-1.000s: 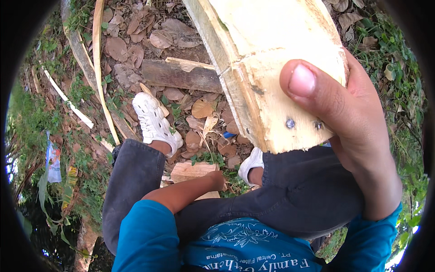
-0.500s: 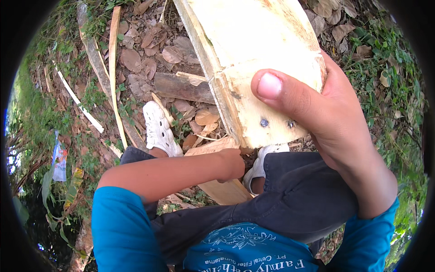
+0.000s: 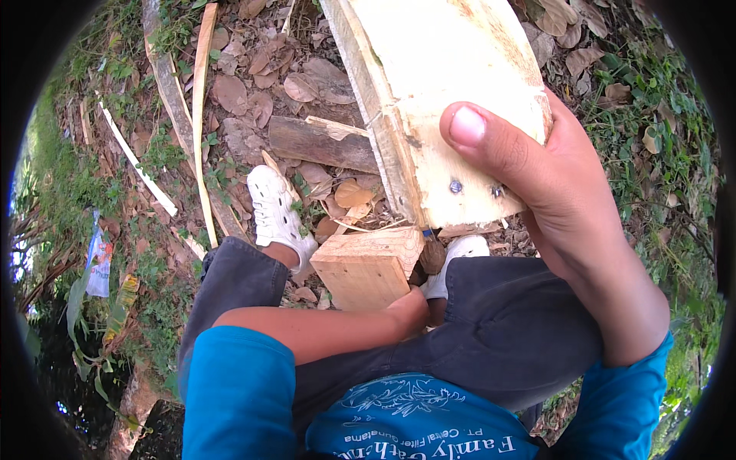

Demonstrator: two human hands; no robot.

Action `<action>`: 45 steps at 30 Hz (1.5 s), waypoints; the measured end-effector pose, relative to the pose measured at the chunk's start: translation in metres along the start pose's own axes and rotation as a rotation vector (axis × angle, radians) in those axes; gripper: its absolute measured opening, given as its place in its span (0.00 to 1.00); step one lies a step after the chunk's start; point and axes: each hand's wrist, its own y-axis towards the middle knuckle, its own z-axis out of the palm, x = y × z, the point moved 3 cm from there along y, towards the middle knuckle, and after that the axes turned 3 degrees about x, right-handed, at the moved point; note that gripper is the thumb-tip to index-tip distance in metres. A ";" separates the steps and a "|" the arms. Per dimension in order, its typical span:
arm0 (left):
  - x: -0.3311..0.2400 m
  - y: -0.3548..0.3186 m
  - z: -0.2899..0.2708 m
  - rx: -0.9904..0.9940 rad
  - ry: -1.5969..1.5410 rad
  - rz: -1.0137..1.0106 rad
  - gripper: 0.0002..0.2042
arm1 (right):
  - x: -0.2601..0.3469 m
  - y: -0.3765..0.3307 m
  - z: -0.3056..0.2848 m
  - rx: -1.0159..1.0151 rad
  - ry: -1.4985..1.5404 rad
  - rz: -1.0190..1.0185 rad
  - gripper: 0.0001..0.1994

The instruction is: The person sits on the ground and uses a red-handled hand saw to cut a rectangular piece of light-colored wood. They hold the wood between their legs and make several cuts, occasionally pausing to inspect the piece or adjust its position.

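A thick, pale wooden board [image 3: 460, 77] with rough, bark-like edges slants up toward the top of the view. Two dark metal heads [image 3: 455, 186] sit near its lower end. My right hand [image 3: 556, 165] is closed on the board's right edge, thumb flat on the face and fingers hidden behind. Below the board's lower left corner is a squared wooden block [image 3: 364, 280]. My left hand [image 3: 410, 310] is at the block's lower right corner, its fingers mostly out of sight. A small dark brown thing [image 3: 432, 257] shows beside the block, too hidden to name.
A weathered wood piece [image 3: 322, 143] lies on dry leaves beyond my white shoe [image 3: 276, 215]. Long wood strips [image 3: 201, 115] and a pole [image 3: 172, 100] lie to the left. A plastic bag [image 3: 98, 264] is at far left; green plants [image 3: 659, 146] grow at right.
My left hand has moved down from the top of the block to its lower right corner, uncovering the block's front. The board and my right hand have barely shifted.
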 end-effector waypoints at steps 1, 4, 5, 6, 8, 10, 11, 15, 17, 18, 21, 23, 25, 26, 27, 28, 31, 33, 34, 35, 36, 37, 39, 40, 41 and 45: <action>-0.004 0.008 0.003 0.057 -0.102 0.003 0.12 | -0.001 0.004 -0.002 -0.007 -0.030 0.040 0.35; -0.005 0.012 -0.004 0.190 -0.343 0.040 0.14 | -0.001 0.007 -0.007 0.056 -0.060 0.088 0.36; -0.003 0.009 -0.008 0.230 -0.411 0.057 0.15 | -0.001 0.007 -0.006 0.076 -0.056 0.090 0.36; -0.001 0.007 -0.014 0.260 -0.449 0.085 0.15 | 0.000 0.007 -0.007 0.092 -0.051 0.094 0.36; 0.003 0.007 -0.038 0.210 -0.493 0.158 0.16 | 0.001 0.003 -0.010 0.070 -0.024 0.096 0.37; 0.009 0.003 -0.065 0.123 -0.508 0.243 0.16 | 0.004 -0.004 -0.010 0.021 0.005 0.083 0.37; 0.018 0.000 -0.076 0.077 -0.511 0.282 0.16 | 0.005 -0.010 -0.010 -0.010 0.016 0.081 0.37; 0.055 -0.037 -0.114 -0.133 -0.505 0.311 0.17 | 0.014 -0.030 -0.002 -0.039 0.001 0.071 0.38; 0.083 -0.061 -0.126 -0.208 -0.451 0.301 0.17 | 0.018 -0.035 -0.005 -0.092 -0.006 0.055 0.38; 0.099 -0.074 -0.131 -0.245 -0.428 0.275 0.18 | 0.019 -0.035 -0.005 -0.110 -0.012 0.048 0.39; 0.143 -0.112 -0.144 -0.388 -0.406 0.205 0.19 | 0.028 -0.045 -0.003 -0.172 -0.030 -0.013 0.39; 0.162 -0.130 -0.147 -0.542 -0.570 0.115 0.19 | 0.037 -0.063 -0.001 -0.174 -0.049 -0.076 0.40; 0.193 -0.131 -0.170 -0.099 -0.027 0.094 0.24 | 0.037 -0.065 -0.010 -0.287 -0.046 -0.143 0.40; 0.197 -0.119 -0.178 0.175 0.220 0.027 0.29 | 0.038 -0.079 -0.011 -0.344 -0.057 -0.158 0.40; 0.202 -0.109 -0.185 0.459 0.469 0.022 0.33 | 0.034 -0.090 -0.012 -0.394 -0.072 -0.164 0.40; 0.202 -0.090 -0.192 0.609 0.448 -0.041 0.36 | 0.030 -0.099 -0.012 -0.438 -0.090 -0.162 0.40; 0.235 -0.085 -0.182 0.198 0.485 -0.017 0.37 | 0.021 -0.119 -0.008 -0.554 -0.125 -0.180 0.39; 0.247 -0.125 -0.172 -0.386 0.566 0.040 0.33 | 0.010 -0.129 -0.005 -0.667 -0.105 -0.209 0.38; 0.247 -0.157 -0.167 -0.696 0.623 0.034 0.30 | 0.006 -0.131 -0.005 -0.703 -0.124 -0.210 0.38; 0.256 -0.183 -0.160 -0.726 0.491 -0.044 0.29 | -0.001 -0.139 -0.007 -0.762 -0.128 -0.218 0.38; 0.267 -0.218 -0.144 -0.762 0.344 -0.157 0.28 | -0.006 -0.144 -0.007 -0.798 -0.144 -0.218 0.38; 0.288 -0.254 -0.121 -0.794 0.327 -0.265 0.31 | -0.013 -0.147 -0.010 -0.830 -0.150 -0.224 0.38; 0.320 -0.323 -0.055 -0.876 0.231 -0.525 0.36 | -0.025 -0.156 -0.028 -0.723 -0.188 -0.158 0.34; 0.330 -0.351 -0.014 -0.932 0.156 -0.671 0.39 | -0.030 -0.149 -0.031 -0.714 -0.177 -0.147 0.33; 0.345 -0.372 0.021 -0.996 0.087 -0.790 0.42 | -0.034 -0.143 -0.031 -0.737 -0.197 -0.146 0.33; 0.366 -0.419 0.195 -0.725 -0.451 -1.287 0.51 | -0.044 -0.111 -0.030 -0.671 -0.248 -0.035 0.34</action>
